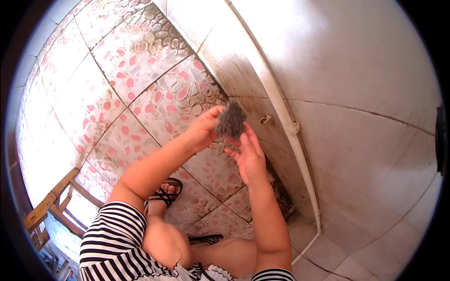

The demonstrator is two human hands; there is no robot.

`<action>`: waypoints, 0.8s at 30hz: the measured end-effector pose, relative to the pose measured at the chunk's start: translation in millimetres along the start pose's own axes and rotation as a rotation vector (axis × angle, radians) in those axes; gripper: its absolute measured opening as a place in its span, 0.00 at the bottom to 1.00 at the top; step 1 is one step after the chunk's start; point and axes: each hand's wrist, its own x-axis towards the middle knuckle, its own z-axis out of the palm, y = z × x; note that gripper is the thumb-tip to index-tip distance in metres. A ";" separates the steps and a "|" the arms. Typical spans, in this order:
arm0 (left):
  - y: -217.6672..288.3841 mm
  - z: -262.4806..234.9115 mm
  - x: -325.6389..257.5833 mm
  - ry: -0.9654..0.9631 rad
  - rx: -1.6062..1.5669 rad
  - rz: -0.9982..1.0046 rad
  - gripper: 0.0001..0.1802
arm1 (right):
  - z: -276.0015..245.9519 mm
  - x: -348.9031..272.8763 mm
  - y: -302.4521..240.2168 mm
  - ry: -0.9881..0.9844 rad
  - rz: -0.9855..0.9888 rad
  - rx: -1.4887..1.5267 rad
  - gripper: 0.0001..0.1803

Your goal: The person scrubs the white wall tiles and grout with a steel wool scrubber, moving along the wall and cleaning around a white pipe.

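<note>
A grey, bristly scrubber (pixel 231 120) is up in front of me, above the tiled floor and close to the wall. My left hand (pixel 205 129) holds it from the left, fingers closed around its edge and partly hidden behind it. At its lower right edge, my right hand (pixel 251 157) grips it with the fingertips, while the thumb side points left, apart from it. The scrubber's back is out of sight, so I cannot tell whether it has a handle.
A pale pipe (pixel 276 93) runs down the stained tiled wall (pixel 356 140) on the right, with a small bracket (pixel 266 120) beside it. Pink-patterned floor tiles (pixel 119 89) spread left, dirty along the wall. A wooden chair (pixel 51 201) stands at lower left. My sandalled foot (pixel 167 191) is below.
</note>
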 end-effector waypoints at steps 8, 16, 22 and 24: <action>-37.9 14.2 -12.8 -0.053 1.196 0.072 0.17 | -79.2 -32.8 27.9 0.084 0.054 0.135 0.19; -132.9 14.8 -2.1 -0.471 1.526 -0.298 0.16 | -274.2 -252.8 85.9 0.620 -0.079 0.285 0.21; -229.8 24.1 1.2 -0.939 1.336 -0.745 0.10 | -266.6 -488.9 247.1 1.342 -0.257 0.681 0.21; -252.6 35.1 4.3 -0.812 1.369 -1.045 0.09 | -237.3 -532.0 305.7 1.542 -0.227 0.803 0.19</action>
